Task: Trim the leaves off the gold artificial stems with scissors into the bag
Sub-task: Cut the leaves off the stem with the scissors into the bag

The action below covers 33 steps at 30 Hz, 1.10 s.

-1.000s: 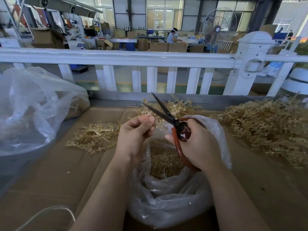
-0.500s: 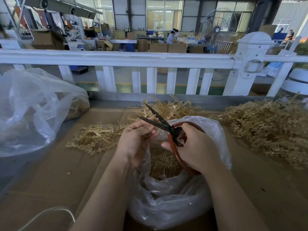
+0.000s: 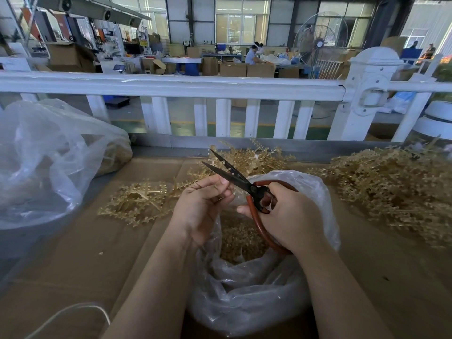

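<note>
Gold stems [image 3: 396, 189] heaped beside the bag [image 3: 247, 297].

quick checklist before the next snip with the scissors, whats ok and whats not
1. Scissors blades apart for a cut: ok, they stand open in a V.
2. Right hand holds the red handles: ok, fingers curled round the loops.
3. Left hand has a stem piece between the blades: cannot tell, whatever it pinches is too small and mostly hidden.
4. Left fingers clear of the blades: not ok, the fingertips sit right at the lower blade.
5. Clear bag open under the hands: ok, its mouth gapes below with gold trimmings inside.
6. More stems within reach: ok, gold stem pile lies to the right.
</note>
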{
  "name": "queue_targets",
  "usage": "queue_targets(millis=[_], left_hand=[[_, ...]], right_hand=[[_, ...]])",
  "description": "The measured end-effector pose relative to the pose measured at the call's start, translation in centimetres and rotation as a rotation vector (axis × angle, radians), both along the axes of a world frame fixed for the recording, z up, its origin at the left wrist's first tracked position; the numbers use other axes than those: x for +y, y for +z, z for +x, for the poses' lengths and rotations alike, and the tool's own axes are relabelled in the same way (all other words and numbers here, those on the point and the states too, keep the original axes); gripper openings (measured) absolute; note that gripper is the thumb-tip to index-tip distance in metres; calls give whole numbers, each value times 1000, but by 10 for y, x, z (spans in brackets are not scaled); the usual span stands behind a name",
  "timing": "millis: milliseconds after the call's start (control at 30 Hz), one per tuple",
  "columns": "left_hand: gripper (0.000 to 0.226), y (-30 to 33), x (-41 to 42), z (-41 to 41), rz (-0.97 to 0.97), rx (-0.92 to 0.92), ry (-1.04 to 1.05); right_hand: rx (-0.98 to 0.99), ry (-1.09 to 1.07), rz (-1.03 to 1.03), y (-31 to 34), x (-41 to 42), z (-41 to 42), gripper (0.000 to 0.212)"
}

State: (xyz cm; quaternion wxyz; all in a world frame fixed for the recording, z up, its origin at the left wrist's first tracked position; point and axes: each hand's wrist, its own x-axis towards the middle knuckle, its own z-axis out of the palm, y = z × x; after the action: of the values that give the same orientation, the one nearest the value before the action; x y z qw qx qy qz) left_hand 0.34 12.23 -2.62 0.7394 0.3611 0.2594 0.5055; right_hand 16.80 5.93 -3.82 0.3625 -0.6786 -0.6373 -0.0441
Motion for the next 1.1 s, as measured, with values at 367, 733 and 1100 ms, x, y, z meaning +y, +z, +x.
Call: queue_targets(millis=[367,733,1100], left_hand=[[9,0,-2,0,15,13,4],[9,1,-4,-2,141,73,-33],[5,3,-7,-2,203,125,-59]], right_hand=[[9,37,-23,0,0,3,66],[1,43,-18,4,-4,0,70],[39,53,-8,6,-6,-2,71]])
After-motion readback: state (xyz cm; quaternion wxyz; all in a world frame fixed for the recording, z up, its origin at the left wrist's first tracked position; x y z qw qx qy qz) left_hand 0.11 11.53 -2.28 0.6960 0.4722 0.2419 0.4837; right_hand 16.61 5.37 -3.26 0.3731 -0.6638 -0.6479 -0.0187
